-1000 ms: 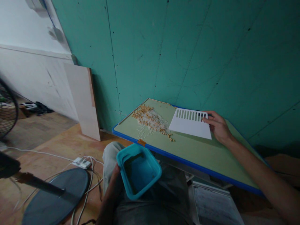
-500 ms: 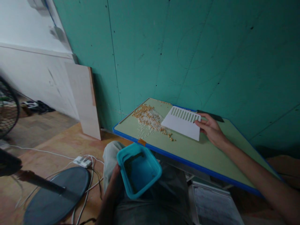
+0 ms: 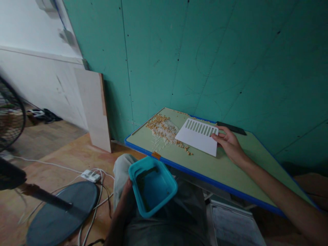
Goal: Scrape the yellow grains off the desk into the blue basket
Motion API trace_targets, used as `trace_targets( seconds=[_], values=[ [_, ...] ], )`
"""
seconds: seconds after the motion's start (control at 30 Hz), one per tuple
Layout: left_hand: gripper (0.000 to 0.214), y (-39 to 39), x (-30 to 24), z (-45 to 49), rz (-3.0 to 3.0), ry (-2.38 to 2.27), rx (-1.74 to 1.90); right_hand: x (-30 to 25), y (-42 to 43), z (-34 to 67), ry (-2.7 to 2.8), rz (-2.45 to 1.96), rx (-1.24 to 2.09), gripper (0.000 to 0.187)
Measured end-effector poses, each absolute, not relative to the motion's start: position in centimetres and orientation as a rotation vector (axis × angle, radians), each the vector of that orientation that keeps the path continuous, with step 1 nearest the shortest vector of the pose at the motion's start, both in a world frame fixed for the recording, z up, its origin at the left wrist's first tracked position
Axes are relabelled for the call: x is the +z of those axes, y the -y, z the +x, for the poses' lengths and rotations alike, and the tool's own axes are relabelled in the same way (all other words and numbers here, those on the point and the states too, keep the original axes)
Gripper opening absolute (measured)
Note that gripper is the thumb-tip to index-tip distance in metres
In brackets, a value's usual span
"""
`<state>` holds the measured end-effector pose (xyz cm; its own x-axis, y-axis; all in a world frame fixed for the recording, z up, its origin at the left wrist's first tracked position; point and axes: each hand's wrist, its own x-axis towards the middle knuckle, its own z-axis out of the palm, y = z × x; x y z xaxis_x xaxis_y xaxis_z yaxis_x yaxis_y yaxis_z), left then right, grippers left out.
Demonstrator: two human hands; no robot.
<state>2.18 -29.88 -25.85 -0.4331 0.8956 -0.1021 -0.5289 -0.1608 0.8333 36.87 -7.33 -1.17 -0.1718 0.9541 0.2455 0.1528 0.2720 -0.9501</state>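
Note:
My right hand (image 3: 229, 143) grips the right end of a white slotted scraper card (image 3: 196, 137) that rests on a green table with a blue rim (image 3: 194, 175). The card's left edge touches a pile of yellow beans and white rice (image 3: 165, 130) near the table's far left corner. Below the table's front edge, over my lap, my left hand (image 3: 126, 192) holds a teal plastic tub (image 3: 152, 186) tilted towards me. The tub looks dark inside and its contents cannot be made out.
A teal wall stands right behind the table. A flat black object (image 3: 231, 128) lies at the table's back edge. A wooden board (image 3: 93, 109) leans on the wall at left. A fan's round base (image 3: 60, 215), cables and a power strip (image 3: 90, 176) lie on the floor.
My right hand slid the white card leftward across the table until its edge met the bean and rice pile. The tub in my left hand stayed put.

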Motion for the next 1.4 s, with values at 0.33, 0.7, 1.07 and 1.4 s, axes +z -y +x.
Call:
trace_targets(
  seconds=[0.33, 0.7, 1.07, 1.4],
  values=[
    [0.082, 29.0, -26.6, 1.6, 0.561, -1.001, 1.782, -1.3, 7.5, 36.9, 1.528, -1.073, 1.048, 0.065],
    [0.084, 29.3, -27.0, 1.6, 0.542, -0.999, 1.742, -1.0, 7.7, 36.8, 1.532, -1.088, 1.042, 0.064],
    [0.089, 29.3, -27.2, 1.6, 0.504, -1.01, 1.734, -1.4, 7.3, 37.2, 1.539, -1.075, 1.056, 0.057],
    [0.083, 29.5, -27.4, 1.4, 0.509, -1.031, 1.73, -0.7, 7.8, 37.0, 1.522, -1.102, 1.037, 0.059]
  ],
)
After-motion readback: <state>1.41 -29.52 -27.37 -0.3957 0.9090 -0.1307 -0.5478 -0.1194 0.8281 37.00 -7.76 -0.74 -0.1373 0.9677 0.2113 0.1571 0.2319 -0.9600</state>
